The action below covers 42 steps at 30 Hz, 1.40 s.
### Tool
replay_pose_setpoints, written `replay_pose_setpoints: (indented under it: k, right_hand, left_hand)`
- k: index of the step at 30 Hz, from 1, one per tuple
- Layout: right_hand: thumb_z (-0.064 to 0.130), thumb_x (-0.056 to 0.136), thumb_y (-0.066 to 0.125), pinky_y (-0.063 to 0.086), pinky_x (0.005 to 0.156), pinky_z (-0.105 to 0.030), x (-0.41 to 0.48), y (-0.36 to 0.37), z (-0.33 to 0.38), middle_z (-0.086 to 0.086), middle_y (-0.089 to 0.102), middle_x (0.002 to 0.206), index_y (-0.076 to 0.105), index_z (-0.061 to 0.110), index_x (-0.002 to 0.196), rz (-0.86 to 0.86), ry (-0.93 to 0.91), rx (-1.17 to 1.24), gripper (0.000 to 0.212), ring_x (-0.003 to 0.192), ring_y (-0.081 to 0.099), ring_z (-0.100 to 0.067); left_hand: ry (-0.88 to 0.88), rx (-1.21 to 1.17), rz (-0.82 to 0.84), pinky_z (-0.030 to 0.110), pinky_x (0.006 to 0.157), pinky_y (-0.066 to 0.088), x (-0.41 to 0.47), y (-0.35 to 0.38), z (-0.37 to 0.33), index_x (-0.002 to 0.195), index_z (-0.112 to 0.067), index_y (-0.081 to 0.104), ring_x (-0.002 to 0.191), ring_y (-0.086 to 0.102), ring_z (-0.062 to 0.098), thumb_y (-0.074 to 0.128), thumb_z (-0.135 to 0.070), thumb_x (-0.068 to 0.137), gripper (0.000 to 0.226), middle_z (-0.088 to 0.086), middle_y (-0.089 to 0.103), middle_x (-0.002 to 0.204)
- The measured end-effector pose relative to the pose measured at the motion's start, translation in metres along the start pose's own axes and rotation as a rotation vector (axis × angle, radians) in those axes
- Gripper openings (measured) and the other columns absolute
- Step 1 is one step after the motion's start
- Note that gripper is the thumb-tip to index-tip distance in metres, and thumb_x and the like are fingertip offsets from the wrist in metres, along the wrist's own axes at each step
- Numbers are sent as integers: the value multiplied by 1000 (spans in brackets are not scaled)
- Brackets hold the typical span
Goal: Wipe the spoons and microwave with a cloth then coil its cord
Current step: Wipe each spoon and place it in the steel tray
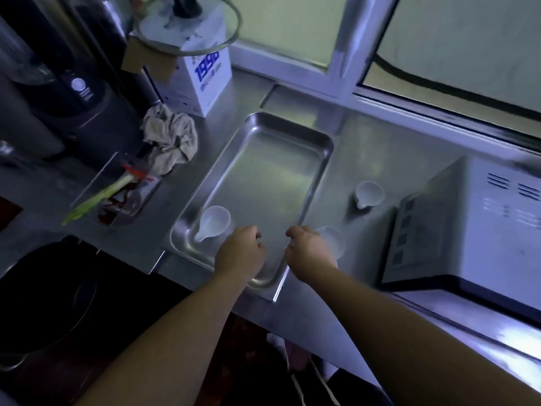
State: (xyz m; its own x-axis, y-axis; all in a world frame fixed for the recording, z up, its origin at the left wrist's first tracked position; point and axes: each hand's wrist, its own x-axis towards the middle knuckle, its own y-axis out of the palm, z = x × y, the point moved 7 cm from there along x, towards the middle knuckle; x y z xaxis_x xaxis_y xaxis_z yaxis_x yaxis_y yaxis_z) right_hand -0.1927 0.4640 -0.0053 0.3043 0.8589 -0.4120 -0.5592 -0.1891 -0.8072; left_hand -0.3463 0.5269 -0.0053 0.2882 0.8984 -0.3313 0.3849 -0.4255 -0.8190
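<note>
Hovering both hands over the near end of a steel tray, spoons and microwave close by

Bare forearms reach in from below. The left hand (pixel 240 253) is palm down over the tray (pixel 272 171), fingers loosely curled with nothing in them. The right hand (pixel 307 250) is palm down at the tray's right rim with fingers tucked under, can't tell if they grip anything. The tray is a shiny rectangle with rounded corners, long axis running near to far on the brushed metal counter (pixel 366 148). There are three smooth white spoons: one inside the tray (pixel 213 222) at its near-left corner, tip pointing near-left; one on the counter (pixel 369 194) between tray and microwave, tip also near-left; one just beside the right hand (pixel 333 241), partly hidden, direction unclear. The boxy white microwave (pixel 474 244) sits at right, button panel facing the tray. A crumpled beige cloth (pixel 169 139) lies far left of the tray
</note>
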Motion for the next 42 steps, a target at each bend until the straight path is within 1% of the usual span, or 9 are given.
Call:
replay_pose_setpoints:
  k: [3, 6, 10, 15, 19, 24, 29, 35, 42]
  right_hand:
    - [14, 96, 48, 46, 101, -35, -32, -8, -37, -8, 58, 135, 56, 18, 137, -17, 64, -5, 41, 125, 54, -29]
    - [16, 92, 48, 46, 93, -35, -66, -11, -73, -9, 58, 133, 56, 18, 132, -30, 120, 14, 41, 120, 54, -33]
    - [21, 96, 48, 45, 96, -34, -111, -16, -122, -5, 56, 139, 53, 21, 142, -54, 178, 66, 46, 127, 49, -28]
    - [22, 97, 48, 46, 96, -35, -180, -26, -193, -6, 51, 144, 51, 20, 144, -117, 234, 126, 47, 130, 47, -29]
    - [20, 96, 47, 48, 93, -36, -251, -26, -265, -5, 54, 140, 53, 20, 141, -175, 316, 192, 45, 127, 49, -29]
    - [20, 93, 49, 49, 86, -37, -338, -31, -359, -6, 58, 133, 55, 19, 137, -247, 468, 245, 45, 119, 54, -29]
    - [24, 95, 51, 49, 86, -38, -409, -48, -440, -5, 59, 132, 55, 19, 137, -325, 624, 330, 43, 113, 59, -29]
    - [26, 92, 53, 51, 90, -39, -454, -58, -505, -7, 63, 130, 58, 18, 135, -412, 765, 405, 44, 117, 59, -30]
    - [26, 95, 51, 50, 83, -36, -456, -90, -570, -3, 60, 133, 55, 18, 138, -459, 879, 443, 44, 114, 61, -26]
  left_hand:
    - [77, 76, 53, 35, 77, 47, -18, 23, -30, 106, -25, 63, 102, 62, 31, 55, -30, 92, 17, 3, 63, 114]
    - [132, 131, 105, 34, 73, 46, -46, 48, -58, 94, -26, 55, 95, 60, 29, 52, -33, 93, 8, 2, 62, 108]
    - [181, 207, 153, 32, 77, 47, -86, 81, -93, 110, -28, 61, 106, 63, 29, 55, -30, 91, 21, -3, 65, 117]
    - [296, 271, 172, 39, 86, 55, -144, 122, -145, 116, -29, 61, 107, 62, 25, 54, -30, 90, 27, -3, 63, 120]
    - [354, 282, 187, 40, 84, 56, -203, 162, -188, 109, -33, 61, 99, 62, 26, 55, -31, 87, 24, -4, 60, 118]
    - [494, 343, 237, 33, 76, 45, -276, 219, -251, 116, -34, 61, 103, 59, 21, 54, -28, 93, 25, -9, 57, 119]
    - [617, 351, 352, 33, 80, 50, -330, 273, -320, 119, -37, 60, 106, 58, 18, 51, -31, 93, 29, -13, 56, 119]
    - [748, 420, 450, 35, 84, 55, -359, 326, -391, 117, -36, 60, 107, 58, 17, 52, -31, 92, 27, -10, 57, 122]
    - [837, 452, 529, 35, 87, 54, -356, 378, -462, 126, -32, 61, 115, 59, 19, 53, -32, 95, 32, -7, 58, 130]
